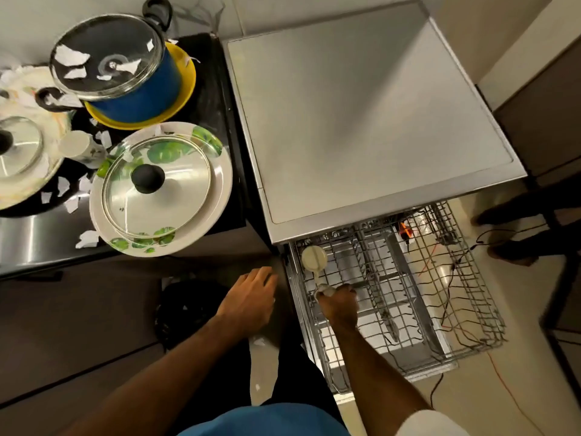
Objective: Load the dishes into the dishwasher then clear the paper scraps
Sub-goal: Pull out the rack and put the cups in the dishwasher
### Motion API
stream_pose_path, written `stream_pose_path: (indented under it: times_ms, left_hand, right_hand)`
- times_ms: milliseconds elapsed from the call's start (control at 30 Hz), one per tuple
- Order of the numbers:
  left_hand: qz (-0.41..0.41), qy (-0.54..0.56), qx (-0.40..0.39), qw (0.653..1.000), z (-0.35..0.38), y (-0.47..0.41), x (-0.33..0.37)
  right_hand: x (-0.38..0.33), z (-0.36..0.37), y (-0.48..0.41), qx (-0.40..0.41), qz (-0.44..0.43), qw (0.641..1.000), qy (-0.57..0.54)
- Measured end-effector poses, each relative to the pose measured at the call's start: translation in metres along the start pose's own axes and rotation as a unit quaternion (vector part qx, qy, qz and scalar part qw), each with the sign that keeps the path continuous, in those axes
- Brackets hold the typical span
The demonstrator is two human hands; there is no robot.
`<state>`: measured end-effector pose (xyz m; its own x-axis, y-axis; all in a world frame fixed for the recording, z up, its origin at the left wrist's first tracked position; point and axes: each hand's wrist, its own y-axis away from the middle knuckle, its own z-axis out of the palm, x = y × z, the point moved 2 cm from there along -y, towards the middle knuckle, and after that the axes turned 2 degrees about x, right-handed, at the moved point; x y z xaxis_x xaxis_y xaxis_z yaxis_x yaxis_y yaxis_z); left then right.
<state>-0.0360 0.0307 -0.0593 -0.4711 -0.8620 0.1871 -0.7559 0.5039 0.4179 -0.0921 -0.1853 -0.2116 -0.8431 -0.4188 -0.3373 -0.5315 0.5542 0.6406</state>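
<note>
**While one utensil is in, nearly everything else waits**

Where the fingers [344, 292] of the right hand [341, 305] curl, we note them closed round the handle of a cream ladle [313, 258]. Its bowl lies toward the back left corner of the pulled-out rack [471, 297]. The left hand [251, 297] hovers just beside the left edge of the dishwasher [377, 121], fingers loosely extended and holding nothing. Whether it touches the cabinet we cannot tell.

Apart from the ladle, we see no dishes in the rack, only loose cables toward its far side.

Left to load on the counter [217, 89], by our judgement:
- a blue pot [141, 96] under a glass lid [107, 55], standing on a yellow plate [185, 86]
- a leaf-print plate [220, 171] bearing a second lid [176, 190]
- a cup [77, 147]
- a further plate [47, 127] at the left edge of view

Paper scraps [88, 239] lie across the counter, on the pot's lid and round the plates. We judge the loading barely begun and the scrap clearing not yet started.
</note>
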Motion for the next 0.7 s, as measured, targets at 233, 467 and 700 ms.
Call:
stream_pose_path:
  times_ms: [233,467,700]
  left_hand:
    - [-0.002,0.014,-0.026,1.000,0.021,-0.003,0.007]
    - [0.010,0.018,-0.035,0.999,0.024,-0.006,0.011]
    - [0.025,0.015,-0.034,0.999,0.017,-0.013,0.016]
  right_hand:
    - [-0.001,0.009,-0.015,0.012,-0.024,0.999,0.029]
    - [-0.001,0.027,-0.027,-0.032,-0.039,0.998,0.027]
    - [0.013,0.010,-0.030,-0.093,-0.029,0.995,0.002]
